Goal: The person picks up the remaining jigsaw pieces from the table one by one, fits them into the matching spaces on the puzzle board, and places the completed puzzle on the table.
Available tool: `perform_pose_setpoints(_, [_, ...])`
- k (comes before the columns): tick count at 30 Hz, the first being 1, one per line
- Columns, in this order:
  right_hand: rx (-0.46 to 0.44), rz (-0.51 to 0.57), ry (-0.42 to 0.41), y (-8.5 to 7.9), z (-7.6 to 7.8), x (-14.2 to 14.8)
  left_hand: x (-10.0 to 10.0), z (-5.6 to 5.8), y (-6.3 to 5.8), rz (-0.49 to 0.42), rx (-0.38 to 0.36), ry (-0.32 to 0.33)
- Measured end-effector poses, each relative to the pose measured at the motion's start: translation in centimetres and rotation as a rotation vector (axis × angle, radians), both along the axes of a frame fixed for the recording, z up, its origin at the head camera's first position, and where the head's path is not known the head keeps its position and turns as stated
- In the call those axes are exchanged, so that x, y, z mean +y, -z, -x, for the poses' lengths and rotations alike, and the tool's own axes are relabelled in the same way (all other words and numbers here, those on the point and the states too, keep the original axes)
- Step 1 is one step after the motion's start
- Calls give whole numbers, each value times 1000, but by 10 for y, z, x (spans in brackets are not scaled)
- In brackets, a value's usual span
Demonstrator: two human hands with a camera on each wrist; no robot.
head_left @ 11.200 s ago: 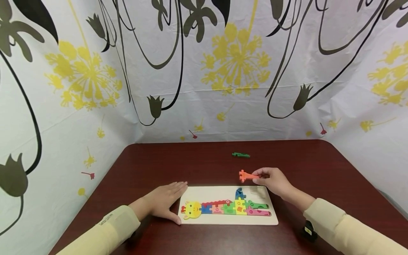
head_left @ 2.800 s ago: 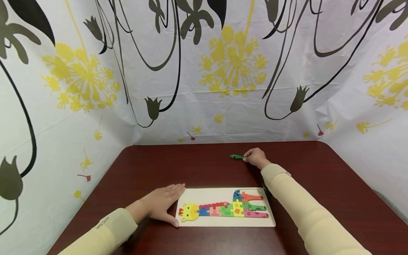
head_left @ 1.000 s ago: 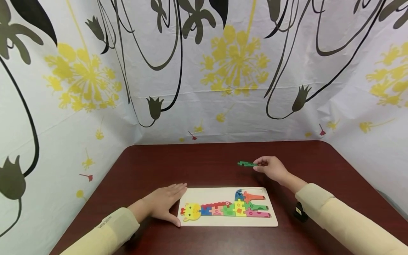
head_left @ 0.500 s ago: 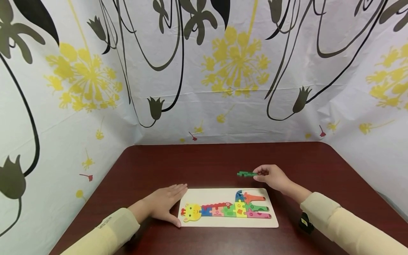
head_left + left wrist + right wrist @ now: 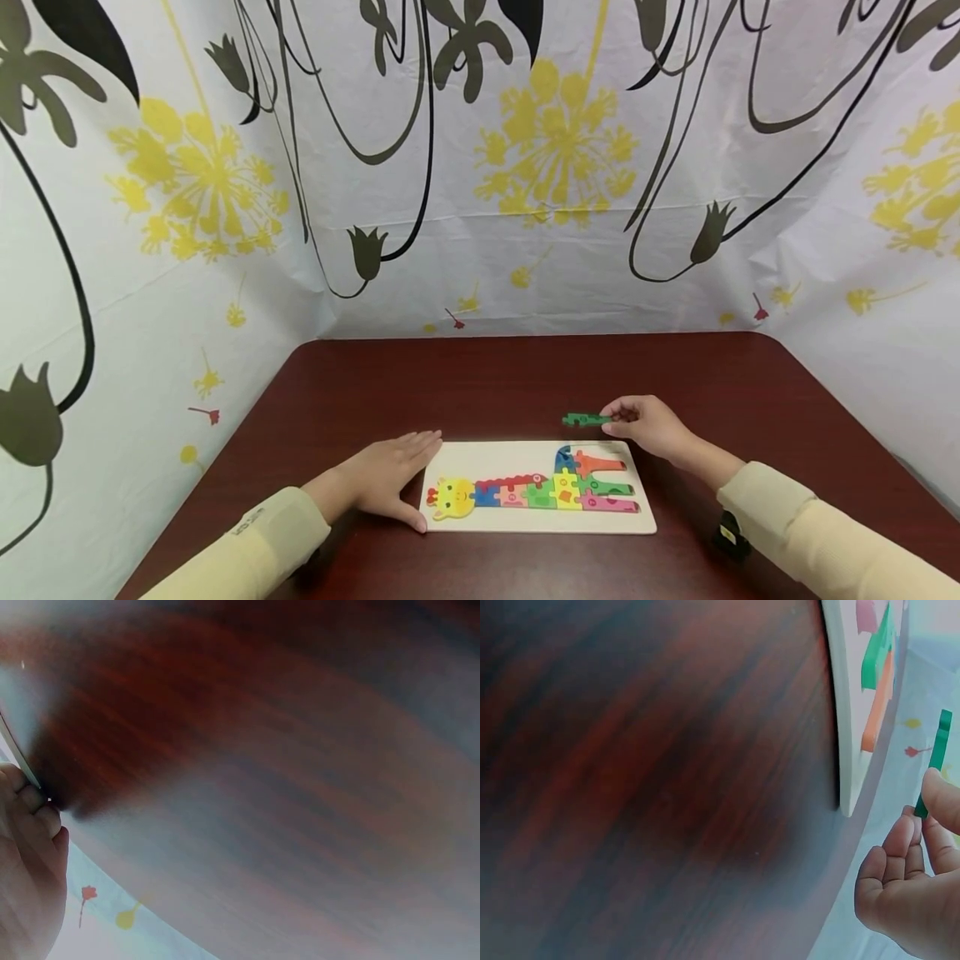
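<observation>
A pale wooden puzzle board [image 5: 517, 458] lies on the dark red table, carrying a giraffe of coloured pieces with a yellow head [image 5: 453, 497] at its left end. An orange leg piece [image 5: 600, 464], a green one and a pink one sit at the right end. My left hand [image 5: 386, 475] rests flat at the board's left edge, fingers spread and straight. Between thumb and fingers my right hand [image 5: 652, 429] pinches a green puzzle piece [image 5: 940, 746], held just beyond the board's far right corner. In the left wrist view only part of the left hand [image 5: 30, 862] shows.
The table [image 5: 450, 383] has rounded far corners. Around it hangs a white cloth [image 5: 450, 183] printed with yellow flowers and grey stems. A black band with a small device [image 5: 730, 537] shows under the right sleeve.
The orange leg piece went from my right hand onto the board. That hand then picked up the green piece from the table's far part and brought it nearer the board. The left hand stayed.
</observation>
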State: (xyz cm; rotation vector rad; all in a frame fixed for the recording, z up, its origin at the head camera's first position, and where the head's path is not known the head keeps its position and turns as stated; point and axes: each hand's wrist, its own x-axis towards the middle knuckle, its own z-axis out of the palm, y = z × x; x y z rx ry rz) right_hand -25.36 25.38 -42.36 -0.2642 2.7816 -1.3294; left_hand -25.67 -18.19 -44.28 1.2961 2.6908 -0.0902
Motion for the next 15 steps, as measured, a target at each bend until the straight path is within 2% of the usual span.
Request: perform_pose_setpoints(15, [-25,-26,-13,8,-7,2,-1,0,0,-4,8,5])
